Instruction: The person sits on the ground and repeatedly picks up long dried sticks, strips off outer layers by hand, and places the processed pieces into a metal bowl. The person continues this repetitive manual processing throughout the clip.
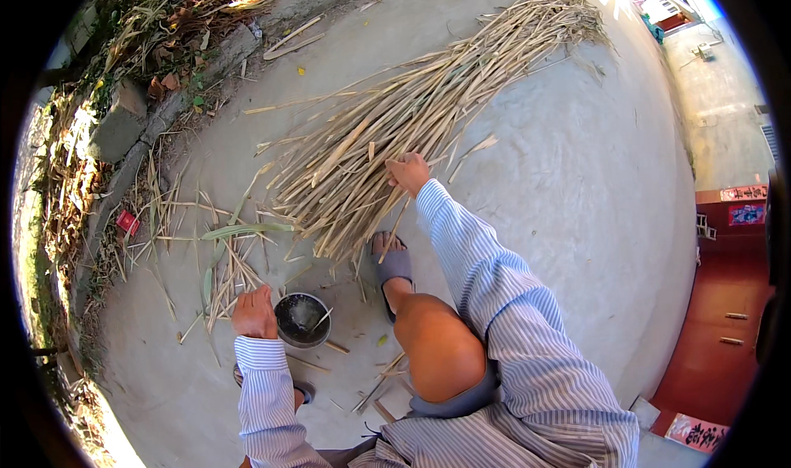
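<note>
A large pile of dry, straw-coloured stalks [461,81] lies slantwise on the concrete, from the middle to the far right. My right hand [408,174] reaches to the pile's right edge, its fingers closed on stalks there; the exact number gripped is hidden. Lower down at the left, my left hand [255,312] is closed beside the rim of a dark round bowl [290,301]. Whatever its fingers hold, if anything, cannot be made out. Inside the bowl leans a thin pale stick [322,319]. Loose thin stalks [232,274] are scattered just beyond my left hand.
A long green leaf [247,231] lies among the loose stalks. My sandalled foot [394,264] is close to the pile's near end. Along the left runs a rough stone edge [124,122] with dry leaves and a small red packet [127,223]. Red doors [717,320] stand at the right.
</note>
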### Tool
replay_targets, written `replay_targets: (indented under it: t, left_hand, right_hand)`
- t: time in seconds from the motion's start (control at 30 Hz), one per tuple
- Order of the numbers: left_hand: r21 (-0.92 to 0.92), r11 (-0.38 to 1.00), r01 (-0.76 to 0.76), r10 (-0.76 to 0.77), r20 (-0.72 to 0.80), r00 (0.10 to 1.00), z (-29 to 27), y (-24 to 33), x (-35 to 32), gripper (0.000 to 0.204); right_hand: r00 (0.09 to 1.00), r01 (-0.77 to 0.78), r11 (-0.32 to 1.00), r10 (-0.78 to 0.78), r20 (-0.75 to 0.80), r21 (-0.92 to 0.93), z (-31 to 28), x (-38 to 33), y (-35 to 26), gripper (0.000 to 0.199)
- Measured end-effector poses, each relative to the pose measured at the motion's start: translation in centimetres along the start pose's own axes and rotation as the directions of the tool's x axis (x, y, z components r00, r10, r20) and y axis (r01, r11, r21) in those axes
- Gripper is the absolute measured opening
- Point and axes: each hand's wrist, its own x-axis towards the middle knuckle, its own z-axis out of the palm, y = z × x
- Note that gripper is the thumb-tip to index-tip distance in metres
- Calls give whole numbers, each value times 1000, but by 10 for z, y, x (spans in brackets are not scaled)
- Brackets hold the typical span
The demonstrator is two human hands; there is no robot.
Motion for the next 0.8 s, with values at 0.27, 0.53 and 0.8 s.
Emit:
replay_targets:
  t: [0.27,0.53,0.8]
  left_hand:
    - [-167,939,301,-296,59,953,-74,9,12,17]
    - [-300,946,119,-165,-133,977,-178,67,73,31]
    - [341,928,-150,147,35,989,-250,117,100,16]
  right_hand:
    - [933,151,671,-339,118,726,-41,-72,-15,26]
    - [864,85,586,-446,233,806,-22,-149,-70,24]
    - [773,-83,598,-467,431,797,16,-239,-168,32]
